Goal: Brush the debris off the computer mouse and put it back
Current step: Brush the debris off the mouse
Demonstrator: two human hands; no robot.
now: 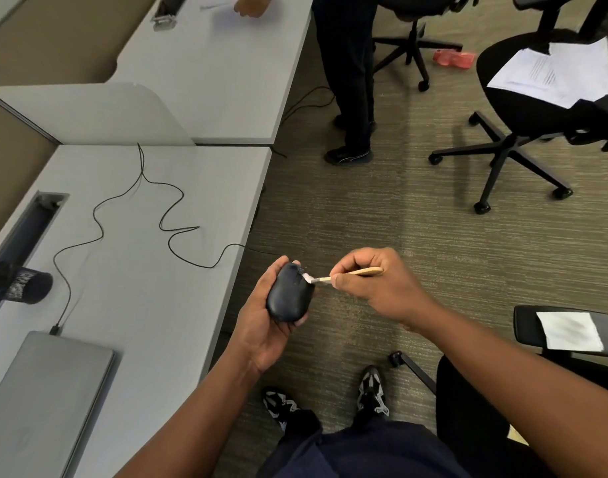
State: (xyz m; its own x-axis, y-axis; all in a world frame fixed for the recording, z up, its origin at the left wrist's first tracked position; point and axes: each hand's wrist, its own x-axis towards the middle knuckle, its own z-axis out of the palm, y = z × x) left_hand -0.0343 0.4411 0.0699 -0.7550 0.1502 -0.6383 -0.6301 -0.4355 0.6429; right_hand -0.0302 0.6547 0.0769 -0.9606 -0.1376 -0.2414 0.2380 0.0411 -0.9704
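Observation:
A black computer mouse [290,298] lies in the palm of my left hand [261,326], held just off the right edge of the grey desk [151,305], above the carpet. My right hand [378,284] pinches a small brush [359,272] with a light wooden handle. Its white bristles touch the front top of the mouse near the buttons. The mouse's thin black cable [171,236] snakes across the desk to a closed grey laptop [40,401] at the near left.
A dark mesh pen cup [26,284] lies on its side at the desk's left edge. Another person stands by a second desk [209,70] further back. Office chairs [537,108] with papers stand to the right, and another chair [554,326] is near my right arm.

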